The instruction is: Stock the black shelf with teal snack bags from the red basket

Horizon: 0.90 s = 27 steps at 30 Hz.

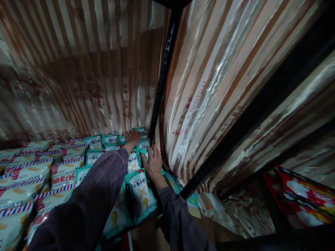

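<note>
My left hand (132, 136) reaches to the back row of green-and-white snack bags (141, 190). Its fingers lie apart against the packets there, and part of them is hard to make out in the dim light. My right hand (154, 163) rests at the right edge of the same group, close to the black post, thumb and fingers spread over a bag's side. Neither hand visibly grips a bag. The bags stand in tight rows, leaning back, and my left sleeve covers several of them.
Rows of cream snack bags with red-and-blue striped tops (63, 171) fill the left side. A black perforated post (165, 69) rises behind my hands, and a black beam (235, 129) slants at right. Striped plastic sheeting (104, 69) hangs behind. Red packages (306, 198) lie lower right.
</note>
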Available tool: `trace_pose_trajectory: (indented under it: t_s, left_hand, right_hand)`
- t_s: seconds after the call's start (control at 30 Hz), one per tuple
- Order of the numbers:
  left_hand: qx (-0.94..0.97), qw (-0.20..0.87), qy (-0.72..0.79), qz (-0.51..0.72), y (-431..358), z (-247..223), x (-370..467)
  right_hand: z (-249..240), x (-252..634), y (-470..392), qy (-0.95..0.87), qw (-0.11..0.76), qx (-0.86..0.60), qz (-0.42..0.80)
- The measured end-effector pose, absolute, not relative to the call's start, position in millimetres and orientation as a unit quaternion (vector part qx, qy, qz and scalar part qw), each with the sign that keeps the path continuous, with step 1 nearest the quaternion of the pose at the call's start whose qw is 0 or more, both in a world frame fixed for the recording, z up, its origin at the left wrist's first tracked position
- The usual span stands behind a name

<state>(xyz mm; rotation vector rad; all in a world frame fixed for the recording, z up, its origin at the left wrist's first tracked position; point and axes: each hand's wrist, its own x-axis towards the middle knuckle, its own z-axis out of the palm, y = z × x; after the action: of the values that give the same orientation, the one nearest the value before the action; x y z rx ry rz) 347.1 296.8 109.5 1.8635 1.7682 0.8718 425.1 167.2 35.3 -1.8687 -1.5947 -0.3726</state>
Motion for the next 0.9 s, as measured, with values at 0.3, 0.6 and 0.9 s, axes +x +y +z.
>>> trace_pose_trajectory:
  t_s: [0.3,0.6,0.9]
  left_hand:
    - [0.698,0.113,0.648,0.283,245,103,343]
    - [0.744,0.086,0.625,0.222,251,91,343]
    - [0.745,0.096,0.601,0.274,224,109,340]
  right_hand:
    - [31,433,153,-0.580,0.347,-0.727,-0.122]
    - [19,429,158,-0.582,0.411,-0.695,-0.094]
    - [15,430,148,-0.576,0.408,-0.701,-0.096]
